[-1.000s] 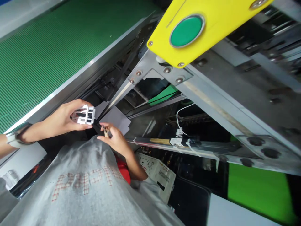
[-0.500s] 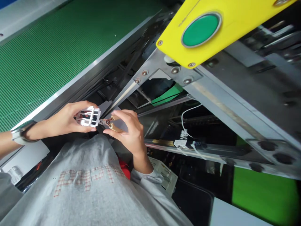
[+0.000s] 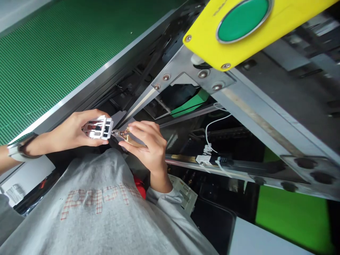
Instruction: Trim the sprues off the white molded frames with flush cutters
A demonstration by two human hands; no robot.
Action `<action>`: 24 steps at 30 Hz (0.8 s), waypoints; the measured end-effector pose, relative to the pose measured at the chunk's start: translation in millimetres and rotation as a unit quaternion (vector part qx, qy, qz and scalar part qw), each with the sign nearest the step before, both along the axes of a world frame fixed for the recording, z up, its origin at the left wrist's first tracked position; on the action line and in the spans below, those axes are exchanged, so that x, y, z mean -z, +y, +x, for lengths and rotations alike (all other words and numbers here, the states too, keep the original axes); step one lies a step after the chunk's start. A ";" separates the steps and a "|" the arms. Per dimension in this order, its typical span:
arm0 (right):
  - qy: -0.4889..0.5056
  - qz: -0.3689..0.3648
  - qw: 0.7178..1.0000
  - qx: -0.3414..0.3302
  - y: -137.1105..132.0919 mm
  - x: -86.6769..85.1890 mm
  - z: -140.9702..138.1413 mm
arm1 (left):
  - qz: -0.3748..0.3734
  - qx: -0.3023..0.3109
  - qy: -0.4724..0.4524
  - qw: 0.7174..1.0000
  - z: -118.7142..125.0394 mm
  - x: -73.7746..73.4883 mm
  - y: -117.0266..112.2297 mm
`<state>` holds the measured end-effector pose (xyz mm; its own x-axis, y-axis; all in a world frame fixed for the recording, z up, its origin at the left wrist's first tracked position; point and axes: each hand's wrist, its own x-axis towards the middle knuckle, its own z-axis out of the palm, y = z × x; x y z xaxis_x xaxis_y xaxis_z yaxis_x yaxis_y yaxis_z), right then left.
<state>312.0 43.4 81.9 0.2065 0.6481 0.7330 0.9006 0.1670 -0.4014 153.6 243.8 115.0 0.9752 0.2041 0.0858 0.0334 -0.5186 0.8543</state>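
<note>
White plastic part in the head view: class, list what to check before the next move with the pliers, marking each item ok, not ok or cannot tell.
1. Left hand grips the white plastic part: ok.
2. Right hand holds the small pliers: ok.
3. Pliers' tip meets the part's right edge: ok.
4. Whether the pliers' jaws are open or shut: cannot tell, too small.
5. Part not hidden by the grey shirt: ok.

White slotted plastic part (image 3: 98, 128), level, pinched in left hand (image 3: 70, 131); tan-handled nippers (image 3: 126, 137) in right hand (image 3: 147, 147), tip touching part.
</note>
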 end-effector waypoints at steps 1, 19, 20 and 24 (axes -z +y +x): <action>0.002 0.001 1.000 0.000 -0.1 -0.3 -0.1 | -0.004 -0.003 0.006 1.000 0.2 -0.7 -0.4; 0.004 0.001 1.000 -0.002 -1.6 -1.5 -0.5 | -0.046 -0.003 0.001 0.999 1.2 1.3 -2.1; 0.004 -0.001 1.000 -0.001 -1.8 -1.9 -0.4 | -0.048 -0.004 0.000 0.999 1.5 1.2 -2.2; 0.003 -0.003 1.000 0.000 -2.4 -3.3 -0.1 | -0.062 -0.010 0.002 0.998 1.7 -0.2 -2.5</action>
<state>311.9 41.0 85.2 0.2100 0.6528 0.7278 0.8982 0.1652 -0.4074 155.2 241.4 115.3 0.9710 0.2325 0.0553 0.0457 -0.4076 0.9120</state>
